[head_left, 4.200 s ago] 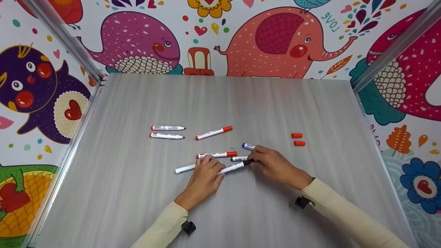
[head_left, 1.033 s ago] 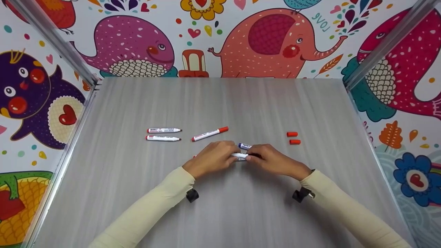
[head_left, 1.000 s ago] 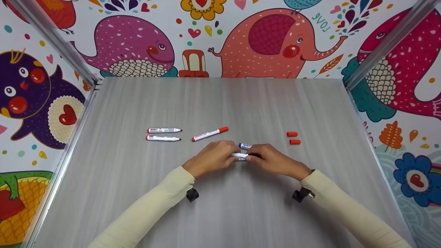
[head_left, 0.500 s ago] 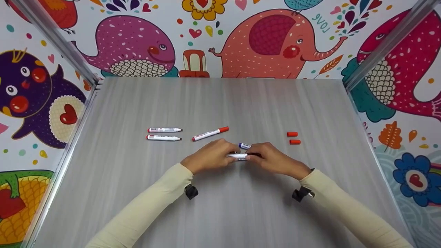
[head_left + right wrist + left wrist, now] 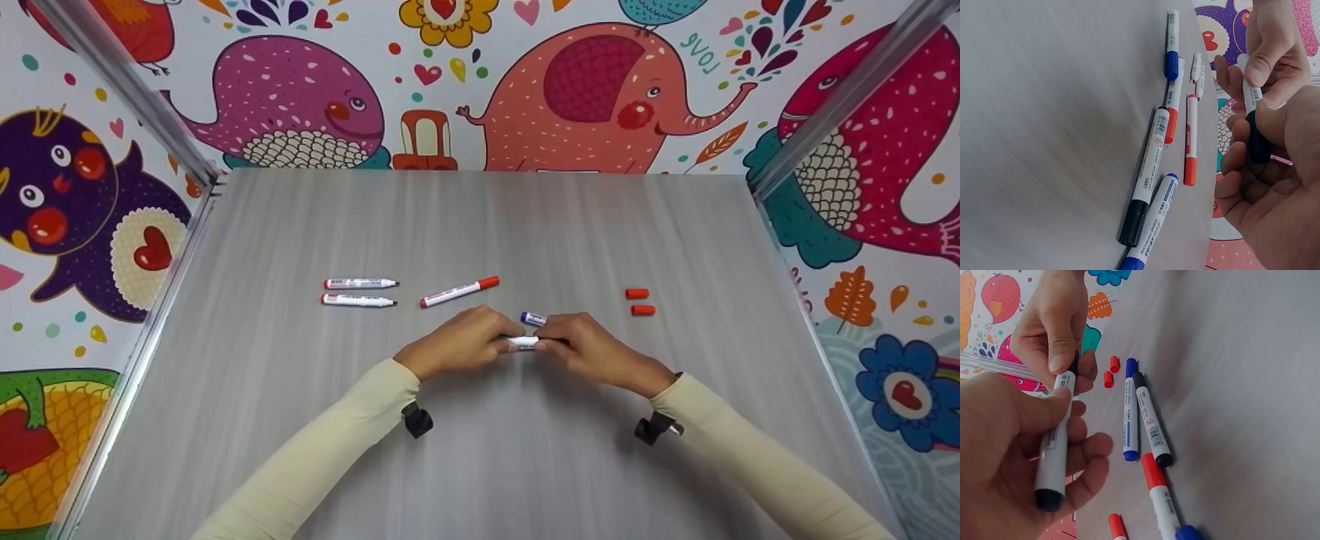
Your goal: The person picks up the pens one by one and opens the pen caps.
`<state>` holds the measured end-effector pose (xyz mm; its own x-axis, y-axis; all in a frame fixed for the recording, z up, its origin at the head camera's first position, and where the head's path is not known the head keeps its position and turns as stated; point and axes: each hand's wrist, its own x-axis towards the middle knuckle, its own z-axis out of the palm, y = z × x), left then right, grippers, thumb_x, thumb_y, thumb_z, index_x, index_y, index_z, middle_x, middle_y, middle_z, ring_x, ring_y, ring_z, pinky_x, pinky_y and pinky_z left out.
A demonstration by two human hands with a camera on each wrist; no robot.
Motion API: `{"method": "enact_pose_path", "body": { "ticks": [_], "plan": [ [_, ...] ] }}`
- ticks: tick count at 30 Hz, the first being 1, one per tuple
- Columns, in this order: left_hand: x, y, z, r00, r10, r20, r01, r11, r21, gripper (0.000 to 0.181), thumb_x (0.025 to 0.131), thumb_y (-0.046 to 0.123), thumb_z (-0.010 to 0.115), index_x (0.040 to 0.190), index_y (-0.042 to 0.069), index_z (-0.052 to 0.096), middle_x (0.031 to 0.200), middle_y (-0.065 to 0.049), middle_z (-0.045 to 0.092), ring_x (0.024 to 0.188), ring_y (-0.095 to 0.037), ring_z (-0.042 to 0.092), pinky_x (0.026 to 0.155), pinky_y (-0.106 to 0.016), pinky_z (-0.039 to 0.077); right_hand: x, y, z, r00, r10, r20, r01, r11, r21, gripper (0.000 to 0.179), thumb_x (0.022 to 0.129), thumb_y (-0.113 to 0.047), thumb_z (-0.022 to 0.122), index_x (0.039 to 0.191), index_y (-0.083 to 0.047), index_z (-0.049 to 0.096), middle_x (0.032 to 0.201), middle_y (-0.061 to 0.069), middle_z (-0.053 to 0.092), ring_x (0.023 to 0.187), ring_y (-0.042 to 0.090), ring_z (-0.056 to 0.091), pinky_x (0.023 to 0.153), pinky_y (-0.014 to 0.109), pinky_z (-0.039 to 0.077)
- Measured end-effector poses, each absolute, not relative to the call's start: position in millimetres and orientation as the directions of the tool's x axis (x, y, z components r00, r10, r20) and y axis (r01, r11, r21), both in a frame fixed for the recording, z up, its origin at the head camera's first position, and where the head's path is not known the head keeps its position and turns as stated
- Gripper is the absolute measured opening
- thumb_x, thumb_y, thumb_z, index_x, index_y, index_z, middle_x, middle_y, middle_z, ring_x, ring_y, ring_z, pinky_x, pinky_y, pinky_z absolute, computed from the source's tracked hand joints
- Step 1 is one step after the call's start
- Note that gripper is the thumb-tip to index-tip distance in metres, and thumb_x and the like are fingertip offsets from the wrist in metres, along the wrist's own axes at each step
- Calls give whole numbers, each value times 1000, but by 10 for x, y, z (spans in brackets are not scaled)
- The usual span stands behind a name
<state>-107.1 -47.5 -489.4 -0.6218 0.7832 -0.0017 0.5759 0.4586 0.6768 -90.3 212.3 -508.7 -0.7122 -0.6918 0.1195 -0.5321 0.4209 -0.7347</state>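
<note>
In the left wrist view, a white whiteboard marker (image 5: 1055, 455) with a black end plug is held between both hands above the table. My left hand (image 5: 461, 341) grips its white barrel. My right hand (image 5: 592, 349) pinches its black cap (image 5: 1258, 140), which is on the marker. Below lie a blue-capped marker (image 5: 1131, 416) and another black-capped marker (image 5: 1152, 419), close together; in the head view the hands partly cover them. A red-capped marker (image 5: 1174, 112) and a second blue-capped marker (image 5: 1172, 45) lie farther left, hidden under my left hand in the head view.
Two uncapped markers, an upper one (image 5: 361, 283) and a lower one (image 5: 358, 301), lie parallel at the left, tips right. Another red-capped marker (image 5: 459, 292) lies slantwise beside them. Two loose red caps (image 5: 637, 294) sit at the right. Patterned walls (image 5: 435, 82) border the table (image 5: 480, 225).
Since the oldest frame, my left hand has moved up and right to grip the black marker's barrel, closer to my right hand. Over the last second the hands have barely shifted.
</note>
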Motion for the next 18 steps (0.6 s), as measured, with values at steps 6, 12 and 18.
{"method": "enact_pose_path", "body": {
  "ticks": [6, 12, 18],
  "plan": [
    [-1083, -492, -4905, -608, 793, 24, 590, 432, 683, 25, 105, 6, 70, 82, 15, 65, 70, 11, 39, 66, -7, 38, 65, -29, 31, -871, 2110, -5111, -705, -693, 151, -561, 415, -716, 7, 105, -6, 73, 104, -3, 80, 84, 1, 63, 75, 9, 52, 69, 27, 45],
    [-1086, -521, -4879, -610, 792, -13, 524, 415, 744, 19, 105, 3, 68, 90, 13, 72, 70, 11, 41, 65, -6, 38, 64, -28, 31, -851, 2108, -5131, -697, -692, 187, -585, 399, -706, 7, 104, -4, 74, 107, -4, 80, 86, -1, 62, 76, 9, 53, 68, 27, 45],
    [-1097, -540, -4853, -607, 794, -26, 459, 377, 804, 18, 105, 1, 67, 96, 11, 78, 70, 11, 42, 65, -6, 38, 64, -28, 32, -852, 2106, -5142, -669, -694, 268, -646, 364, -671, 6, 106, -9, 73, 106, -7, 79, 86, 0, 62, 78, 11, 54, 69, 29, 46]
  ]
}}
